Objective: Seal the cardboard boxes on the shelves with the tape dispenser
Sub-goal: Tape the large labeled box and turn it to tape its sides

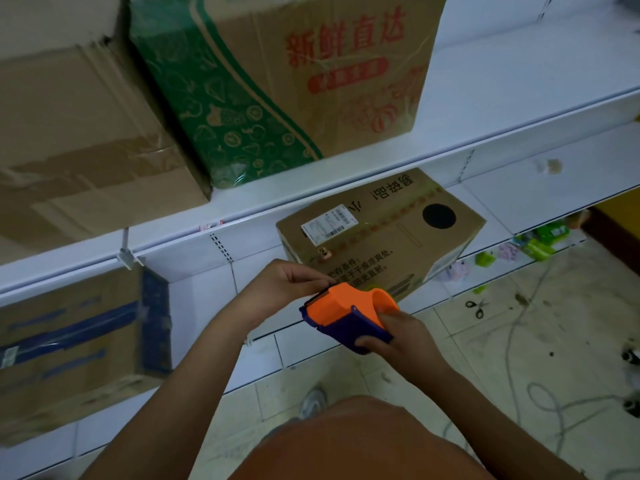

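A person standing at white store shelving holds an orange-and-purple tape dispenser (346,315) in both hands, just in front of a cardboard box with a black circle (381,237) on the lower shelf (502,209). The right hand (398,339) has its grip clamped around the dispenser's purple rear body, fingers wrapped underneath and thumb on top. The left hand (287,284) meets the dispenser's front edge, its fingertips (327,281) pinched together at the cutter end; whether a strip of tape lies between them cannot be told.

Directly beyond the right hand's grip, the box with the black circle carries a white shipping label and a strip of tape along its top seam. Up and to the left of the grip, a green-printed box (277,81) with red characters sits on the upper shelf (485,109), beside a plain brown box (79,140) bearing old tape. Far left of the grip and level with it, a box with blue tape (79,341) rests on the lower shelf. To the right of the grip, a pair of scissors (477,307) lies on the dirty tiled floor (519,341).
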### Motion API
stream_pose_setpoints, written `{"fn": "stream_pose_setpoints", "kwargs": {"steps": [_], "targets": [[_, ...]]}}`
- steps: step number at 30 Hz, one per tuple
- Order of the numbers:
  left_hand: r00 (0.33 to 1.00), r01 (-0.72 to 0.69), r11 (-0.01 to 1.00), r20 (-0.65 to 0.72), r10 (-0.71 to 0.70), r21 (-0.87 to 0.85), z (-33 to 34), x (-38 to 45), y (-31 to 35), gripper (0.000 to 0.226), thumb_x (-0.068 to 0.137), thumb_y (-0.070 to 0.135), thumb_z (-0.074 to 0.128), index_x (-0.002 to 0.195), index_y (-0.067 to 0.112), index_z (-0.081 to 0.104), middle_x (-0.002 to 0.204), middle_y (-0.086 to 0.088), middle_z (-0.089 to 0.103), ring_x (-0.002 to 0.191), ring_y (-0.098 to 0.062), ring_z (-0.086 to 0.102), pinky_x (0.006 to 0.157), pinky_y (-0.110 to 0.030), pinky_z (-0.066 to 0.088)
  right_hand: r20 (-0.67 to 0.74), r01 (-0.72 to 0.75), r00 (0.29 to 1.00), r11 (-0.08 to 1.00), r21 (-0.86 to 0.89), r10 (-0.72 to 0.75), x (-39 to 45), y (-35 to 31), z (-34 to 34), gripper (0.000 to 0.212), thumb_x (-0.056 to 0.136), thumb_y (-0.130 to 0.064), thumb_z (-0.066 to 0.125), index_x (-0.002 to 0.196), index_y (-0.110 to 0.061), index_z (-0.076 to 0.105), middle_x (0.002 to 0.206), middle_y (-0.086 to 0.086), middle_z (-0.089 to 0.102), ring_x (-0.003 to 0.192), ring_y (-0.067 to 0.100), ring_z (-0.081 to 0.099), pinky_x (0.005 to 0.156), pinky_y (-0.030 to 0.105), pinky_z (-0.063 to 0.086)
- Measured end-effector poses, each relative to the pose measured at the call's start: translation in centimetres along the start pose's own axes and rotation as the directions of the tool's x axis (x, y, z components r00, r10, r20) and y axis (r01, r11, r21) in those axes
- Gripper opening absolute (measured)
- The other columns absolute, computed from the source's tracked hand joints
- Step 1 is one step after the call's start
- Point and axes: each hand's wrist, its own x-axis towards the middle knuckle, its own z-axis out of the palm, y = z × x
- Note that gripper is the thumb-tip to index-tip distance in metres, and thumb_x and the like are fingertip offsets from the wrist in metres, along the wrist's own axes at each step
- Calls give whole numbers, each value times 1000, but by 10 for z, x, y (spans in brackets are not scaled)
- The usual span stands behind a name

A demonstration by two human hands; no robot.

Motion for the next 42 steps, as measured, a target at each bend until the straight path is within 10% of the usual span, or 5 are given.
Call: {"fn": "stream_pose_setpoints", "kwargs": {"steps": [9,16,24,28,42], "targets": [[933,-60,995,-359,27,-81,-27,-3,-6,22,88,-1,70,82,16,81,87,-2,78,87,-12,75,86,-17,56,70,-209,976,978,22,207,6,1,13,44,90,-62,49,93,-18,52,64,-2,54,55,11,52,50,21,37],[906,-62,986,-406,122,158,-29,-3,-33,13,88,11,74,93,21,81,101,15,74,96,6,66,92,-8,46,112,-303,949,951,66,295,8,2,33,73,75,-81,31,91,-15,58,69,4,61,63,17,60,60,34,49],[870,-47,970,-467,157,238,-16,-5,-44,16,87,15,76,100,23,80,87,1,67,80,-3,61,74,-6,43,273,-301,923,951,73,271,4,-1,37,45,86,-51,67,112,-17,51,96,5,66,83,16,62,70,24,50],[874,-43,952,-451,182,302,-12,-8,-42,18,87,13,76,103,21,79,81,5,63,73,4,57,69,-5,40,317,-353,894,933,65,316,5,1,42,49,86,-55,64,107,-12,54,91,7,66,82,19,64,75,37,55],[798,-133,830,-439,414,542,11,-27,-53,26,83,11,80,109,15,78,86,3,67,77,-3,61,74,-6,45,383,-449,867,832,326,318,11,-13,36,30,95,-37,60,115,-19,47,102,1,60,82,4,56,64,15,41]]}}
